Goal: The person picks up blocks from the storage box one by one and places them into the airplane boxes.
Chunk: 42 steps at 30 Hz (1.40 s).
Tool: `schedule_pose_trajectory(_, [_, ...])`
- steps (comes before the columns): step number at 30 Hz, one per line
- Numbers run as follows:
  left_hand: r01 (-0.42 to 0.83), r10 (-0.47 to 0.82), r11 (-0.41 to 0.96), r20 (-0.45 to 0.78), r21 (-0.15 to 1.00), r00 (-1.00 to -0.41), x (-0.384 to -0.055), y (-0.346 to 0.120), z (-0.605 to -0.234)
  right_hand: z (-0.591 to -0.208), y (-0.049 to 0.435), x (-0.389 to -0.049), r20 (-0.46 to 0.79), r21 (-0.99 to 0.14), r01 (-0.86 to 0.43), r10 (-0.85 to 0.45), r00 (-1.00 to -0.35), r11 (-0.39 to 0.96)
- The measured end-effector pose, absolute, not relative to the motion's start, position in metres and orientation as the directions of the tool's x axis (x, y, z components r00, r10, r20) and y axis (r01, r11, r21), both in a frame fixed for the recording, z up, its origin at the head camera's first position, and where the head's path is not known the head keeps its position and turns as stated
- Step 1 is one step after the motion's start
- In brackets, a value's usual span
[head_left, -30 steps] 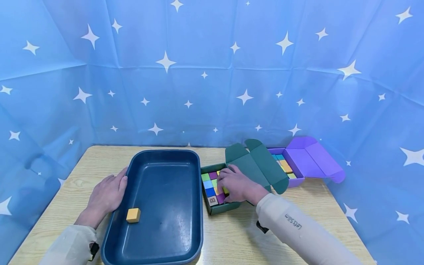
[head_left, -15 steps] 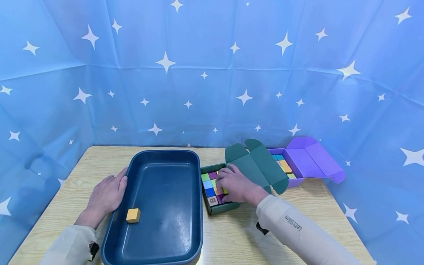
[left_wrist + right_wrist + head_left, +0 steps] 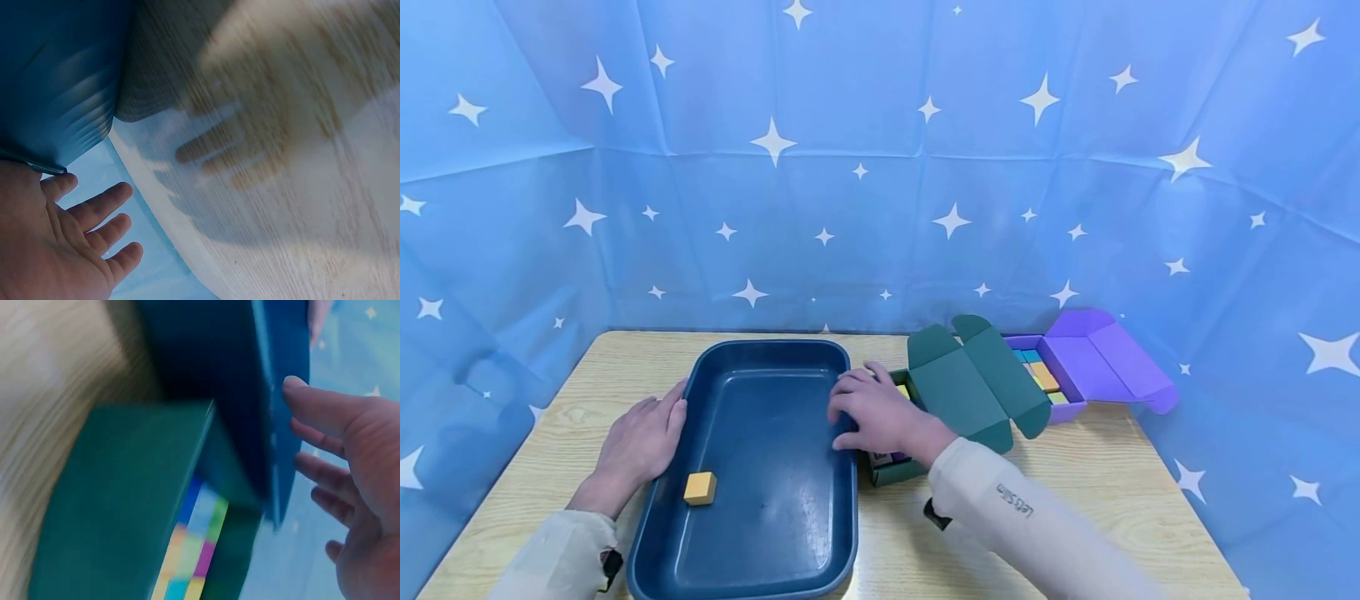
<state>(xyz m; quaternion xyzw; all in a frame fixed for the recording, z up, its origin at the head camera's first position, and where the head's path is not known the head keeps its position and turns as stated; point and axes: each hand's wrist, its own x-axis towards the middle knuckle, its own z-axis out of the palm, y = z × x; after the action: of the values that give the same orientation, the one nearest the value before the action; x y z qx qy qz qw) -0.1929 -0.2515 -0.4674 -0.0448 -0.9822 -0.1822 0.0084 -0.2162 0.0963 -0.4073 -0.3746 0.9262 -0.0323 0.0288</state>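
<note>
A deep dark-blue tray (image 3: 760, 450) lies on the table with one orange-yellow cube (image 3: 700, 488) inside, towards its left wall. My left hand (image 3: 643, 437) rests at the tray's left rim; the left wrist view shows its fingers extended and apart beneath that rim. My right hand (image 3: 880, 412) is over the tray's right rim, fingers loosely bent and thumb apart. Nothing shows between them in the right wrist view. Beside the tray, partly hidden under this hand, stands an open green box (image 3: 119, 506) filled with coloured cubes (image 3: 194, 534).
Behind the green box, to the right, is an open purple box (image 3: 1070, 412) with teal, orange and yellow blocks. The green box's lid (image 3: 966, 383) lies folded back towards it. A blue star-patterned cloth (image 3: 880, 192) surrounds the wooden table (image 3: 1112, 475).
My right hand has left the cubes in the green box and moved left to the tray's right rim. The left hand and the cube in the tray stay where they were.
</note>
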Motion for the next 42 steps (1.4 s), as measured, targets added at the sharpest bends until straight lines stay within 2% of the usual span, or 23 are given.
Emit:
schedule_pose_trajectory(12, [0.087,0.082,0.927,0.029,0.364,-0.996,-0.194,-0.253,-0.468,-0.418,0.008,-0.2,-0.087,0.027,-0.748,-0.744,-0.662,0.663])
schedule_pose_trajectory(22, [0.083,0.077,0.932,0.029,0.352,-0.997,-0.195,-0.252,-0.467,-0.436,-0.048,-0.189,-0.177,0.114,-0.715,-0.694,-0.697,0.69])
schedule_pose_trajectory(30, [0.097,0.087,0.934,0.043,0.343,-0.995,-0.195,-0.253,-0.468,-0.445,-0.072,-0.186,-0.202,0.09,-0.703,-0.678,-0.707,0.706])
schedule_pose_trajectory(42, [0.094,0.083,0.934,0.046,0.346,-0.995,-0.195,-0.254,-0.469,-0.452,-0.083,-0.188,-0.205,0.048,-0.7,-0.678,-0.705,0.713])
